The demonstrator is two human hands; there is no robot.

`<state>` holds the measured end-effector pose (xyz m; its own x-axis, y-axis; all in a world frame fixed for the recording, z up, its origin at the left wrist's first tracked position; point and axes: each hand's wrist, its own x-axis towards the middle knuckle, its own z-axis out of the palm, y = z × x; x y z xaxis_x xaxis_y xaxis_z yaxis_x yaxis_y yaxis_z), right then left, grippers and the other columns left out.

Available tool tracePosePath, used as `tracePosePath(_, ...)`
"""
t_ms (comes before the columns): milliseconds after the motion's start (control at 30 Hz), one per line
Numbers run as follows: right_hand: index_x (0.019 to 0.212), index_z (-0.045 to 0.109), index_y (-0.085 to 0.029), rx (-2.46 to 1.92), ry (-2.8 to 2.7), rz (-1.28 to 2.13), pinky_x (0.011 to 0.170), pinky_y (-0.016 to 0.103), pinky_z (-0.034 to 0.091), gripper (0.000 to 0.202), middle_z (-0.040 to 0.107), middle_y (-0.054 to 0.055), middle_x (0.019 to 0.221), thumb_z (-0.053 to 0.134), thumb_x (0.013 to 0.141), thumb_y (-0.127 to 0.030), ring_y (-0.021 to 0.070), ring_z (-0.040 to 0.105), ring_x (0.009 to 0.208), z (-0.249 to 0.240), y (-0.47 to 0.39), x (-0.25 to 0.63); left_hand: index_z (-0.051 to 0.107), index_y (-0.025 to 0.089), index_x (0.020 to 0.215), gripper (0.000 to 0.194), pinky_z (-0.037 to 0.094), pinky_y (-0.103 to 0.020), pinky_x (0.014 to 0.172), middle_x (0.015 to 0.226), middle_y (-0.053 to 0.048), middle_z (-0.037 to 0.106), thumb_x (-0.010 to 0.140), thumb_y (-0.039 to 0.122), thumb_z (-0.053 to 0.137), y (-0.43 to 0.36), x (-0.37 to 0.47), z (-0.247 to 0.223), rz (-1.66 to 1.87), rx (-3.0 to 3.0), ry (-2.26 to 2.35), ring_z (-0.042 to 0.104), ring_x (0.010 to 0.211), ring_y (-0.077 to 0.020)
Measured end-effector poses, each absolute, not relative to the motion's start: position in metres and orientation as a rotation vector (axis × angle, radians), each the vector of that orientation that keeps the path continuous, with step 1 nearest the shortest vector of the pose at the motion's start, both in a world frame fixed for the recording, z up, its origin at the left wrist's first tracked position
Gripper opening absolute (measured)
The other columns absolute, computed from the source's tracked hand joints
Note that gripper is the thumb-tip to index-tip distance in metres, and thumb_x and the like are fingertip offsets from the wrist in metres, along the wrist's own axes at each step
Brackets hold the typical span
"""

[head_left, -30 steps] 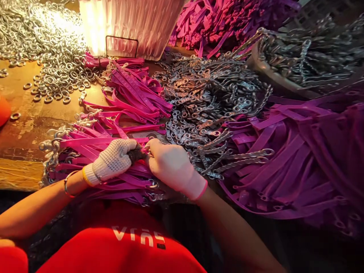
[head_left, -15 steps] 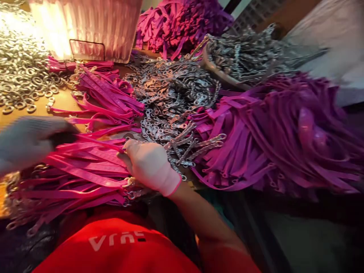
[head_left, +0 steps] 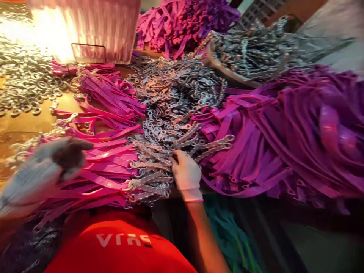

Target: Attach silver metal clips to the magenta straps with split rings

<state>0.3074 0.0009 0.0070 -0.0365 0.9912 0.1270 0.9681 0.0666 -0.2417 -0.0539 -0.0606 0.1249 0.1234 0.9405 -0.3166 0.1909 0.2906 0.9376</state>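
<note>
My left hand (head_left: 61, 167), in a white glove with dark fingertips, hovers over the left part of a row of pink straps (head_left: 110, 167). Its index finger points right, and nothing shows held in its partly curled fingers. Silver braided chains with ring ends (head_left: 153, 170) extend from the right ends of these straps. At the chains' right ends is my gloved right hand (head_left: 186, 172), its thumb and fingertips closed on a chain end. The fingertips partly hide what they pinch.
Loose metal rings (head_left: 31, 87) lie at the left under bright light by a translucent bin (head_left: 113, 34). Behind my right hand is a chain heap (head_left: 176, 87); a basin (head_left: 216, 64) holds more. Purple straps (head_left: 256, 140) pile up right, others (head_left: 184, 22) at the back.
My right hand has moved right from the strap ends to the chain ends, and silver chains now lie stretched between. My left hand has come right and slightly down, no longer at a raised strap.
</note>
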Motion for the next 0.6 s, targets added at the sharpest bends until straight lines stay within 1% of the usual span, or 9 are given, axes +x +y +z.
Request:
tracePosePath(33,0.111,0.07,-0.016,-1.954,-2.083,0.151,0.067,0.032,0.045,0.026,0.074,0.012,0.094,0.053,0.093,-0.024,0.0233,0.065,0.078,-0.004,0.002,0.313,0.069,0.024,0.11,0.032,0.034,-0.022,0.039,0.072,-0.002,0.066,0.095,0.048,0.054,-0.056,-0.043,0.122,0.82,0.958,1.389,0.047,0.049,-0.011)
tracePosePath(67,0.113,0.069,-0.017,-1.902,-2.074,0.178,0.068,0.032,0.046,0.028,0.075,0.012,0.096,0.052,0.092,-0.024,0.0236,0.065,0.08,-0.012,0.003,0.316,0.07,0.019,0.105,0.043,0.031,-0.022,0.037,0.072,-0.005,0.066,0.094,0.057,0.051,-0.051,-0.034,0.12,0.794,0.773,1.324,0.044,0.046,-0.0101)
tracePosePath(133,0.109,0.07,-0.019,-1.783,-2.038,0.205,0.071,0.036,0.049,0.026,0.074,0.011,0.097,0.051,0.092,-0.027,0.0253,0.066,0.082,-0.022,0.005,0.319,0.071,0.016,0.106,0.05,0.039,-0.023,0.042,0.085,-0.011,0.069,0.093,0.06,0.051,-0.042,-0.021,0.118,0.762,0.515,1.173,0.053,0.054,-0.0116)
tracePosePath(233,0.096,0.07,-0.02,-1.599,-1.983,0.188,0.081,0.043,0.052,0.024,0.073,0.012,0.093,0.051,0.094,-0.033,0.0283,0.066,0.089,-0.014,0.009,0.319,0.07,0.014,0.111,0.035,0.038,-0.019,0.044,0.089,-0.01,0.069,0.088,0.039,0.062,-0.04,-0.011,0.118,0.766,0.39,1.017,0.058,0.06,-0.0108)
tracePosePath(300,0.097,0.069,-0.02,-1.496,-1.903,0.191,0.085,0.044,0.053,0.022,0.073,0.012,0.095,0.053,0.096,-0.036,0.028,0.068,0.091,0.003,0.01,0.314,0.068,0.014,0.113,0.033,0.027,-0.016,0.039,0.08,-0.006,0.066,0.083,0.027,0.067,-0.044,-0.009,0.118,0.767,0.433,1.004,0.05,0.052,-0.0069)
tracePosePath(367,0.102,0.068,-0.021,-1.422,-1.842,0.269,0.085,0.041,0.055,0.021,0.074,0.01,0.099,0.055,0.096,-0.036,0.0252,0.069,0.088,0.028,0.007,0.299,0.065,0.013,0.115,0.035,0.021,-0.016,0.037,0.073,-0.003,0.063,0.083,0.027,0.068,-0.05,-0.008,0.117,0.76,0.528,1.038,0.041,0.046,-0.0045)
tracePosePath(433,0.107,0.067,-0.022,-1.356,-1.856,0.402,0.083,0.038,0.055,0.019,0.074,0.008,0.101,0.056,0.097,-0.035,0.0223,0.07,0.086,0.055,0.002,0.276,0.061,0.014,0.117,0.036,0.024,-0.017,0.038,0.074,-0.002,0.063,0.086,0.032,0.067,-0.054,-0.007,0.115,0.77,0.654,1.107,0.04,0.045,-0.0045)
tracePosePath(533,0.114,0.066,-0.025,-1.201,-1.987,0.636,0.087,0.035,0.055,0.021,0.074,0.005,0.107,0.056,0.097,-0.03,0.0205,0.07,0.094,0.089,-0.008,0.233,0.056,0.016,0.122,0.038,0.033,-0.017,0.042,0.083,-0.004,0.066,0.087,0.03,0.062,-0.057,-0.005,0.111,0.796,0.873,1.14,0.053,0.054,-0.0083)
tracePosePath(600,0.121,0.064,-0.026,-1.065,-2.1,0.857,0.087,0.032,0.055,0.027,0.074,0.003,0.108,0.058,0.094,-0.026,0.0187,0.07,0.094,0.104,-0.012,0.207,0.055,0.016,0.117,0.032,0.038,-0.018,0.047,0.08,-0.002,0.064,0.088,0.027,0.057,-0.056,-0.004,0.109,0.796,0.992,1.097,0.056,0.058,-0.0101)
